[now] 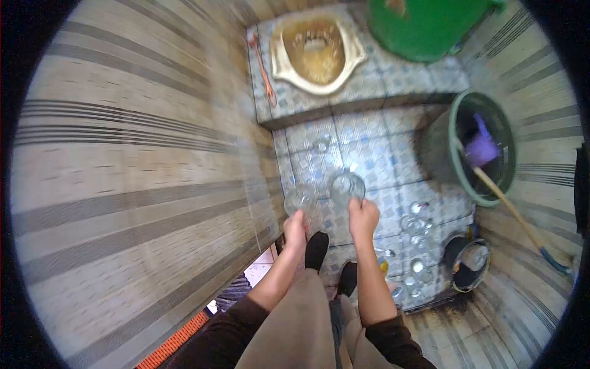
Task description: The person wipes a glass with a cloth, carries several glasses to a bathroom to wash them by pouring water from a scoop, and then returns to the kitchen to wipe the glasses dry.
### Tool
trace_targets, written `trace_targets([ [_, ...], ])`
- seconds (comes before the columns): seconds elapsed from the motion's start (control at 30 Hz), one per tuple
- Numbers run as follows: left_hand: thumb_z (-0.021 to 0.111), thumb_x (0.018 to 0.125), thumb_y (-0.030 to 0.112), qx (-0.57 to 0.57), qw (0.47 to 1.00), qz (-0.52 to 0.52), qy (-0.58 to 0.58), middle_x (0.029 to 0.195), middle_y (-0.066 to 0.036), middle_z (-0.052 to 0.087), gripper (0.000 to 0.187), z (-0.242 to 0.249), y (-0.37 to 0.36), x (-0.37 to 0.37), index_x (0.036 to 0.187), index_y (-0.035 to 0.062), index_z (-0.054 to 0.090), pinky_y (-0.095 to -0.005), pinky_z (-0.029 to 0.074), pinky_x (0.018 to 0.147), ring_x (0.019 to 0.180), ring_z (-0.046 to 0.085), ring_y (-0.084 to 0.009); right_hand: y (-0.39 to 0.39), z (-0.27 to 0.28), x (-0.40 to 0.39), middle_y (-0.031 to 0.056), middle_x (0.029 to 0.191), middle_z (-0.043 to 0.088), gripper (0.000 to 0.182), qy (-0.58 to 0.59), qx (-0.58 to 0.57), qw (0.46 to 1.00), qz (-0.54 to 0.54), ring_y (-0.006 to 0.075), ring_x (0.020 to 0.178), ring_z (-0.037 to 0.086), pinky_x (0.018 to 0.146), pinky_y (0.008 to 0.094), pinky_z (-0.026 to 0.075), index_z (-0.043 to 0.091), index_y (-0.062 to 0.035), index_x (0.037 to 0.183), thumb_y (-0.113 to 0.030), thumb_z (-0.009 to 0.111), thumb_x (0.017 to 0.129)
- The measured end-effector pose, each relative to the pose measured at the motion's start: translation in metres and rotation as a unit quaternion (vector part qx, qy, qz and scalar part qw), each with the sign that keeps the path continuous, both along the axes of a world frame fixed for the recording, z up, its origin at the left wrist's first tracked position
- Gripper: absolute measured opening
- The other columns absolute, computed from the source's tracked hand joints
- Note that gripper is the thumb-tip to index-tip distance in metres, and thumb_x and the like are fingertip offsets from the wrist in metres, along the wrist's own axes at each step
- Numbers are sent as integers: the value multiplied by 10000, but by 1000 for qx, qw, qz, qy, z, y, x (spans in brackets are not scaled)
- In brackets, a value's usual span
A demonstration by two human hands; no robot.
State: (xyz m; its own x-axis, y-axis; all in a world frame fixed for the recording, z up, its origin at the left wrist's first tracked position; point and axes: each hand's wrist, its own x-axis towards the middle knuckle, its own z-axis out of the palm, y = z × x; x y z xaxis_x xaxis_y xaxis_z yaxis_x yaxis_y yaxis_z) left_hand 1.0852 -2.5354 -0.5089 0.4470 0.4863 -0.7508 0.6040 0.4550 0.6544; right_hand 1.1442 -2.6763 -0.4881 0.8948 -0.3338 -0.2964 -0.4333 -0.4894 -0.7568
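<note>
My left hand point(295, 225) grips a clear glass point(300, 198) by its base, held over the tiled floor. In my right hand point(362, 216) is a second clear glass point(347, 185), a little farther out. Both glasses look empty and point away from me. My feet in black socks point(317, 249) stand just below the hands. Several more clear glasses point(415, 229) stand on the floor to the right of my right arm.
A squat toilet point(316, 52) sits on a raised step ahead. A green tub point(424, 24) stands at top right. A green bucket point(456, 161) holds a purple scoop and a long-handled brush. A small metal pot point(468, 264) lies at right. Striped tiled walls close in on both sides.
</note>
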Motion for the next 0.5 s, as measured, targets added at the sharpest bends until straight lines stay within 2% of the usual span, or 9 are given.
trace_targets([
  [0.03,511,737,275,31,998,-56,-30,712,21,494,210,44,2,-6,802,79,554,-249,377,550,617,438,-84,-11,53,-5,210,501,465,370,-14,-1,1000,13,367,483,469,479,434,349,445,34,504,-286,527,670],
  [0.1,498,717,224,62,990,-102,-72,625,30,479,170,152,-6,-12,709,73,575,-229,338,511,566,424,-70,-32,149,-18,203,482,454,386,-37,-9,997,62,364,463,461,463,430,346,441,19,486,-304,546,669],
  [0.17,480,707,181,94,974,-176,-111,552,46,452,166,232,-5,-34,631,62,567,-219,313,487,526,405,-62,-47,251,-32,192,464,445,406,-49,-46,990,122,356,443,457,443,416,346,438,3,468,-327,561,671],
  [0.2,474,710,175,81,973,-179,-117,539,42,459,180,271,-6,-45,621,51,569,-217,315,483,513,406,-66,-53,296,-42,185,457,442,414,-71,-57,984,152,348,437,457,435,406,344,438,-1,465,-335,569,671],
  [0.3,467,739,218,85,955,-208,-195,548,0,521,257,377,-6,-88,628,23,592,-227,338,469,486,440,-79,-67,410,-73,167,416,401,422,-94,-55,962,251,308,384,417,410,377,329,438,-4,454,-334,588,670],
  [0.37,490,748,272,74,955,-258,-129,544,-18,521,298,457,-1,-117,607,29,591,-227,349,499,525,458,-83,-71,461,-91,157,391,358,426,-71,-29,952,297,265,347,361,389,361,304,435,1,442,-318,600,671],
  [0.4,490,748,272,76,963,-222,-132,544,-18,521,298,470,4,-135,607,29,591,-227,349,499,525,458,-83,-69,488,-101,151,381,336,428,-70,-28,945,319,239,334,321,374,352,280,434,8,433,-303,604,674],
  [0.47,519,750,339,131,925,-325,-149,539,-35,520,357,494,27,-169,585,30,589,-236,357,522,553,472,-97,-61,520,-117,115,376,306,430,-69,-9,909,412,170,338,295,365,328,255,434,19,441,-299,612,670],
  [0.5,519,750,339,143,934,-289,-154,539,-35,520,357,511,36,-185,585,30,589,-236,357,522,553,472,-97,-57,535,-123,101,376,292,433,-52,17,890,452,145,345,280,363,319,248,429,21,444,-299,617,667],
])
